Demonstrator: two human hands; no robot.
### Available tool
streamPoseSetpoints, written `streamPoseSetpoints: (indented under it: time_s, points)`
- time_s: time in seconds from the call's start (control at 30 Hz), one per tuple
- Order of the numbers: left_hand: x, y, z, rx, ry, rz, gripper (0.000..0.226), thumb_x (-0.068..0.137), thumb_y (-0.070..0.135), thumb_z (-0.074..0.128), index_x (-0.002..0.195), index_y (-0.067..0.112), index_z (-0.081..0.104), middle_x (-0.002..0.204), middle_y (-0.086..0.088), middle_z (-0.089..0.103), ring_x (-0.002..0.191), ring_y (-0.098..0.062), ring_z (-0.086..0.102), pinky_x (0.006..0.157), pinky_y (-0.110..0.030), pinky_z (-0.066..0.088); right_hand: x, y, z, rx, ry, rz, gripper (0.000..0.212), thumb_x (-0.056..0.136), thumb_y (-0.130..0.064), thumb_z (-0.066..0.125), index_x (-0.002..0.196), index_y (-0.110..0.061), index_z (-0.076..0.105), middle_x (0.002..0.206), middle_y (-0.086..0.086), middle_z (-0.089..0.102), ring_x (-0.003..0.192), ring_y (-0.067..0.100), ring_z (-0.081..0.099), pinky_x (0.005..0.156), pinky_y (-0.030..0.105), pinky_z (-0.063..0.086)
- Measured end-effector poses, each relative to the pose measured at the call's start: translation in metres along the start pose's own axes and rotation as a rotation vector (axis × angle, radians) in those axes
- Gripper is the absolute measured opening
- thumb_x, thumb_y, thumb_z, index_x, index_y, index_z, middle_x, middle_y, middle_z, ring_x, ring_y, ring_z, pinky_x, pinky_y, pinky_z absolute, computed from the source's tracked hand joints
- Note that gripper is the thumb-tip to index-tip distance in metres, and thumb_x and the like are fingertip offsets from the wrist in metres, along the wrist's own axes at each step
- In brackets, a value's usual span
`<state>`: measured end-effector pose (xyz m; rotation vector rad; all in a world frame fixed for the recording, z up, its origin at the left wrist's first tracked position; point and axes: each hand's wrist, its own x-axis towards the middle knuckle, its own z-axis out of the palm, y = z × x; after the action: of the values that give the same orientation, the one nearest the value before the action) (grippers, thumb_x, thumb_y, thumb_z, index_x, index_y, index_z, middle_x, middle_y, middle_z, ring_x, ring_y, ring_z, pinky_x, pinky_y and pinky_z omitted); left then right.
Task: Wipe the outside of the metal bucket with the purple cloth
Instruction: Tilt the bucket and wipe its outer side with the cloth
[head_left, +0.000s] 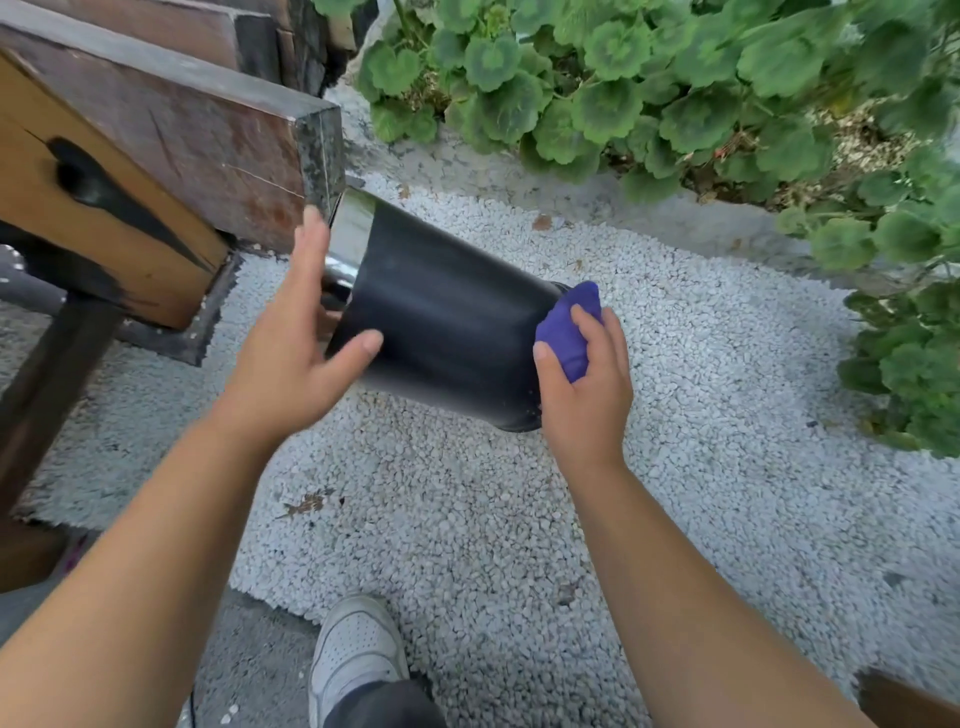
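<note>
Bucket, dark tapered metal (441, 322), tipped sideways above white gravel (675, 415); left hand (291, 353) steadies its rim, fingers straight. Right hand (582, 379) clutches bunched purple cloth (566, 332) at its base. That loose hold could let it roll.

1. Black metal bucket (447, 317): base hidden behind bunched purple cloth (569, 332) and right hand (584, 384).
2. Left hand (296, 332) covers part of rim.
3. White sneaker (356, 654) partly cut off.

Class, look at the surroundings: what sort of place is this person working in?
Probably a garden or yard: white gravel covers the ground, leafy green plants grow beside it, and a weathered wooden beam stands nearby.
</note>
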<state>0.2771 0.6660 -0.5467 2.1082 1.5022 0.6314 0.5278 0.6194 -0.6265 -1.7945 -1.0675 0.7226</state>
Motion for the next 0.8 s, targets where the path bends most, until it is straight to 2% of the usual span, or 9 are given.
streamPoseSetpoints:
  time_s: [0.07,0.13,0.2,0.23,0.3,0.4,0.57,0.7,0.8]
  points:
    - [0.017,0.005,-0.014,0.021,0.007,0.003,0.089,0.092,0.048,0.053,0.159,0.024,-0.002,0.167,0.005,0.001,0.152,-0.01,0.005,0.116,-0.011,0.014,0.01,-0.008,-0.002,-0.031,0.002,-0.008,0.049,0.09,-0.037,0.064,0.137,-0.03,0.053,0.155,-0.007,0.035,0.13,-0.006,0.031,0.096,-0.004,0.015]
    - [0.028,0.011,-0.022,0.051,-0.066,0.032,0.091,0.09,0.056,0.049,0.159,0.021,0.001,0.165,0.01,-0.005,0.15,-0.001,-0.004,0.112,-0.003,0.003,0.02,-0.011,-0.006,-0.045,0.005,-0.007,0.05,0.09,-0.04,0.063,0.137,-0.031,0.051,0.15,-0.009,0.042,0.132,0.005,0.04,0.105,0.014,0.029]
    - [0.032,0.016,-0.024,0.141,-0.167,0.098,0.09,0.09,0.058,0.049,0.159,0.021,0.005,0.164,0.005,-0.014,0.15,-0.004,-0.015,0.114,-0.009,-0.001,0.028,-0.011,-0.009,-0.062,0.001,0.014,0.05,0.09,-0.04,0.063,0.138,-0.03,0.051,0.146,-0.008,0.046,0.129,0.011,0.045,0.106,0.029,0.037]
    - [0.034,0.017,-0.023,0.196,-0.175,0.135,0.087,0.09,0.055,0.051,0.158,0.019,0.01,0.165,-0.002,-0.016,0.149,-0.01,-0.019,0.117,-0.018,-0.001,0.032,-0.011,-0.01,-0.069,-0.003,0.019,0.05,0.091,-0.04,0.062,0.138,-0.029,0.05,0.146,-0.008,0.047,0.128,0.012,0.046,0.104,0.029,0.037]
    - [0.038,0.02,-0.016,0.29,-0.115,0.231,0.077,0.09,0.048,0.054,0.153,0.011,0.031,0.165,-0.015,-0.007,0.15,-0.025,-0.017,0.12,-0.038,0.004,0.041,-0.01,-0.01,-0.058,-0.015,0.022,0.052,0.092,-0.04,0.061,0.141,-0.029,0.048,0.146,-0.008,0.045,0.128,0.011,0.045,0.102,0.025,0.034]
    - [0.048,0.019,-0.005,0.391,-0.022,0.304,0.057,0.091,0.037,0.064,0.138,0.006,0.055,0.161,-0.019,0.023,0.149,-0.041,0.005,0.117,-0.053,0.02,0.056,-0.011,-0.007,-0.055,-0.043,-0.005,0.05,0.092,-0.04,0.06,0.14,-0.03,0.049,0.146,-0.007,0.045,0.128,0.011,0.045,0.101,0.021,0.031]
    - [0.067,0.018,-0.001,0.414,0.001,0.152,0.062,0.089,0.04,0.069,0.142,0.013,0.052,0.161,-0.011,0.028,0.151,-0.035,0.014,0.113,-0.055,0.031,0.07,-0.011,-0.001,-0.1,-0.095,-0.092,0.048,0.092,-0.037,0.061,0.138,-0.027,0.052,0.144,-0.004,0.047,0.125,0.01,0.046,0.103,0.022,0.035]
    - [0.068,0.02,0.0,0.391,0.007,0.143,0.061,0.089,0.039,0.069,0.142,0.014,0.053,0.161,-0.009,0.03,0.151,-0.032,0.014,0.11,-0.054,0.034,0.047,-0.003,0.009,-0.138,-0.007,-0.118,0.046,0.094,-0.036,0.059,0.139,-0.027,0.051,0.153,-0.002,0.038,0.134,0.007,0.037,0.094,-0.002,0.017]
    - [0.066,0.022,0.002,0.389,0.013,0.166,0.059,0.088,0.038,0.07,0.14,0.013,0.055,0.158,-0.01,0.035,0.151,-0.033,0.017,0.108,-0.055,0.037,0.027,0.006,0.013,-0.073,0.037,-0.114,0.044,0.093,-0.033,0.059,0.135,-0.024,0.053,0.155,0.001,0.031,0.137,0.006,0.032,0.096,-0.003,0.015]
